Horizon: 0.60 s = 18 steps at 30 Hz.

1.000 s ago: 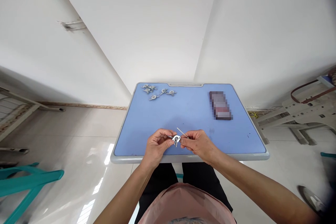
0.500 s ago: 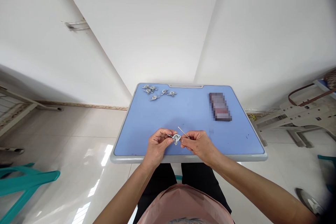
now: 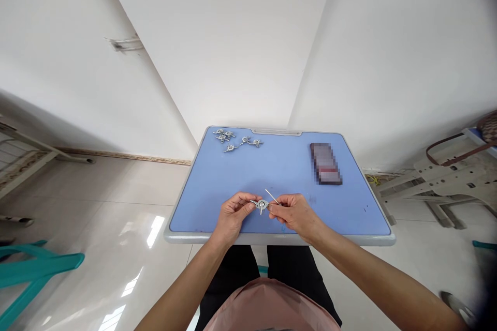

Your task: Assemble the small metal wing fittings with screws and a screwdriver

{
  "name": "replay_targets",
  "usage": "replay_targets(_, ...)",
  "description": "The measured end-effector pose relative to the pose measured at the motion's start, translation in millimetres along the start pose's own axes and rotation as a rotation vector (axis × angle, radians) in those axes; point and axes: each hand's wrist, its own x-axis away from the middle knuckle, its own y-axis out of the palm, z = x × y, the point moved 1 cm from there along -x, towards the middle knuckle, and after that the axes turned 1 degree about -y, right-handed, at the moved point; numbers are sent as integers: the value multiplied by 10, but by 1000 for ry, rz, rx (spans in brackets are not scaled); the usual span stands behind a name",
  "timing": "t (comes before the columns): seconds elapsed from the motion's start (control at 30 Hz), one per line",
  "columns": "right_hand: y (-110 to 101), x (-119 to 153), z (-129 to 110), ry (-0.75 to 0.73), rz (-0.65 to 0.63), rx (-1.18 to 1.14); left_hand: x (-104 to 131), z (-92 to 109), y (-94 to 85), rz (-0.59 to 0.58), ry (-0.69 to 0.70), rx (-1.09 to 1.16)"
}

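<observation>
Near the front edge of the blue tabletop (image 3: 287, 165), my left hand (image 3: 236, 213) pinches one side of a small silver metal part (image 3: 262, 205). The part has a flat flange and a short stem pointing down toward me. My right hand (image 3: 293, 212) is closed at the part's other side, with a thin metal rod (image 3: 272, 196) sticking up and left from its fingers. Whether the rod is joined to the part is hidden by the fingertips. Several similar metal parts (image 3: 230, 148) lie at the table's back left.
A dark, pixelated rectangular object (image 3: 326, 164) lies on the table's right side. A white wall (image 3: 240, 36) rises behind the table. Teal stool legs (image 3: 42, 269) stand at the lower left, and a metal frame (image 3: 435, 176) stands at the right.
The silver part has turned slightly between my fingers, so its stem looks shorter and thinner. The camera view has shifted a little; both hands keep their grip.
</observation>
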Motion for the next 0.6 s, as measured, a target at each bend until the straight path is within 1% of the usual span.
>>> replay_targets(0.2, -32, -24, -21, 8, 8, 32, -29, 0, 1, -1, -21, -37)
replay_targets(0.4, -67, -82, 50, -68, 26, 74, -60, 20, -4, 17, -13, -109)
replay_targets(0.6, -90, -160, 76, -69, 40, 81, -51, 114, 26, -34, -27, -131)
